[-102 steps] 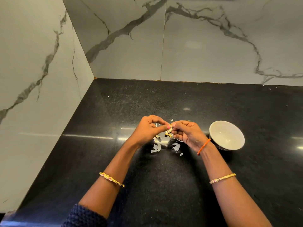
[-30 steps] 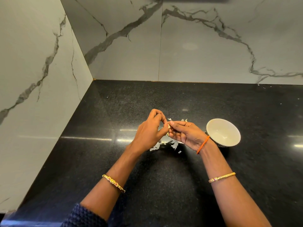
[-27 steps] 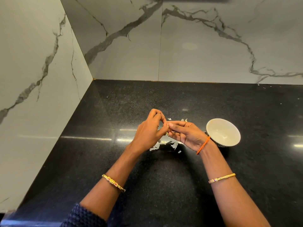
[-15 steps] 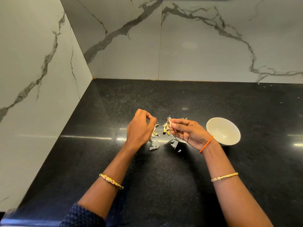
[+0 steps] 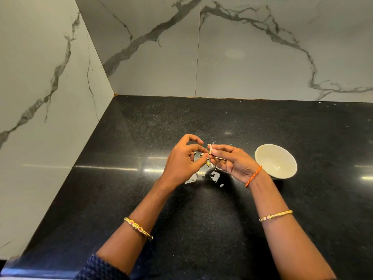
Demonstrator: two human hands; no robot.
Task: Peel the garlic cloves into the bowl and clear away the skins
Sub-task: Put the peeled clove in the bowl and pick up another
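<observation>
On the counter: black speckled polished stone countertop [image 5: 201, 229], set in a corner of grey-veined white marble wall tiles [image 5: 252, 57].
Garlic clove: small pale garlic clove [image 5: 210, 150], partly skinned, held above the counter between the two hands; mostly hidden by fingers.
Right hand: right hand [image 5: 232, 161] has thumb and forefinger curled and pinching the clove at its tip, other fingers curled loosely beneath it.
Left hand: left hand [image 5: 182, 160] has its thumb tip and forefinger meeting at the clove's left side, pinching at the clove or its skin; which one, cannot tell. Remaining fingers arched up, holding nothing.
Skins: thin white papery garlic skins [image 5: 215, 175], scattered on the counter under and just in front of the hands, some hidden by them.
Bowl: small round cream ceramic bowl [image 5: 290, 168], upright on the counter just right of the right hand, close to the wrist; contents not clear.
Wrists: orange braided thread [image 5: 253, 176] on right wrist; thin gold bangles [image 5: 138, 228] on both forearms.
Sleeve: dark blue knitted sleeve [image 5: 99, 268] at left elbow, bottom edge.
</observation>
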